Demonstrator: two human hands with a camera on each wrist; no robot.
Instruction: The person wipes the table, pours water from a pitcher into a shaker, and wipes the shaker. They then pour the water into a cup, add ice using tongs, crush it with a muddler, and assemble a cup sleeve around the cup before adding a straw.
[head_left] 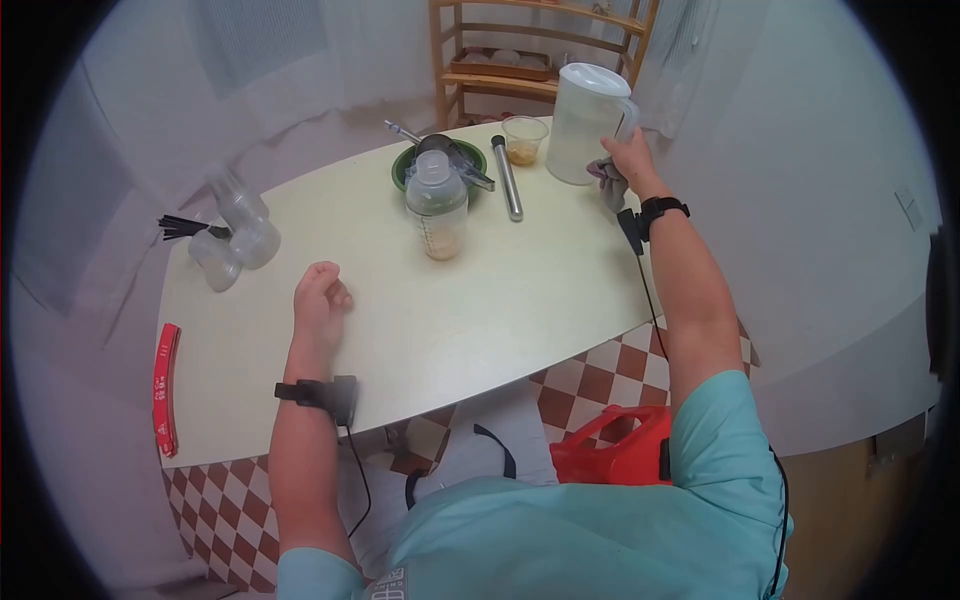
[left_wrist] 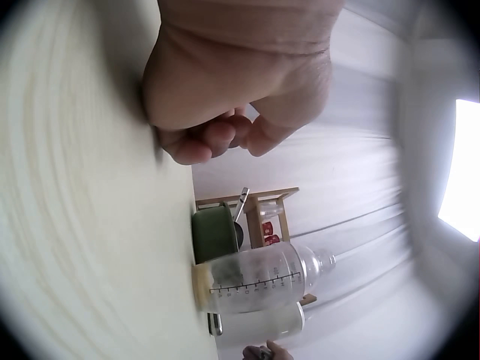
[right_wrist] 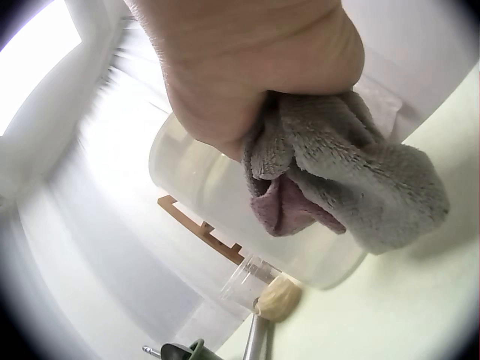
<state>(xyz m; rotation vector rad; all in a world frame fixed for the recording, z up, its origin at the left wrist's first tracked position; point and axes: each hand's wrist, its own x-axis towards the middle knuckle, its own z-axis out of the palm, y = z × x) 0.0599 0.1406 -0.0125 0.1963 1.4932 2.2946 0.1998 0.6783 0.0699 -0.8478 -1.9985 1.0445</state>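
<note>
My right hand (head_left: 634, 163) grips a crumpled grey cloth (right_wrist: 352, 169) with a mauve patch, right beside the handle of a clear lidded pitcher (head_left: 580, 130). In the right wrist view the pitcher (right_wrist: 300, 251) stands behind the cloth. My left hand (head_left: 321, 295) rests at the tabletop with its fingers loosely curled and nothing in them. Ahead of it stands a clear shaker (head_left: 437, 212) with measuring marks, a domed cap and a little pale content at the bottom. The left wrist view shows the same shaker (left_wrist: 255, 281) upright on the table, beyond the left fingers.
Behind the shaker sits a green bowl (head_left: 480, 153) holding metal utensils. A metal muddler (head_left: 508, 180) lies near a clear cup (head_left: 523, 142) with tan content. Clear plastic cups (head_left: 253, 240) lie at left, above a red strip (head_left: 166, 390). A wooden shelf (head_left: 445, 60) stands behind.
</note>
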